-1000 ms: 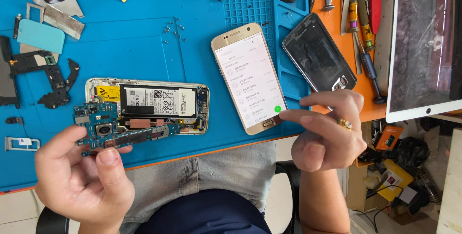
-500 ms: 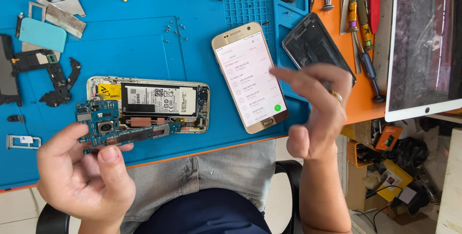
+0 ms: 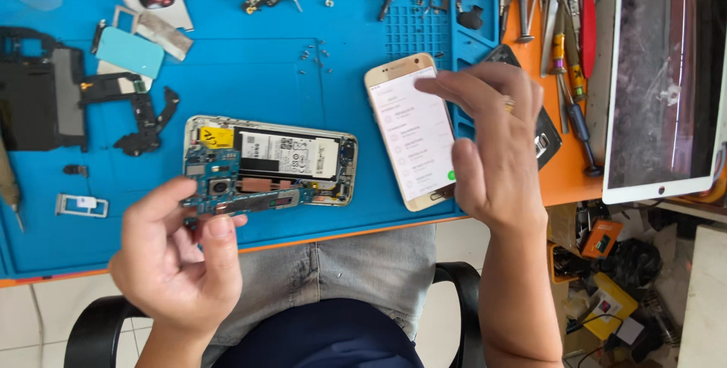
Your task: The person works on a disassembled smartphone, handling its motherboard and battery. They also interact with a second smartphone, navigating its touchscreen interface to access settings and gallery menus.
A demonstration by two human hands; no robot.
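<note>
Battery (image 3: 286, 153) inside opened phone (image 3: 344, 175).

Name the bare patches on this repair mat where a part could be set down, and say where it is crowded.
Bare blue mat lies between the opened phone and the small screws, and along the front edge left of the left hand. Crowded: the top rim, the black parts and the tool row.

Matt rubber mat (image 3: 303, 103), glossy glass phone (image 3: 413, 133).
</note>
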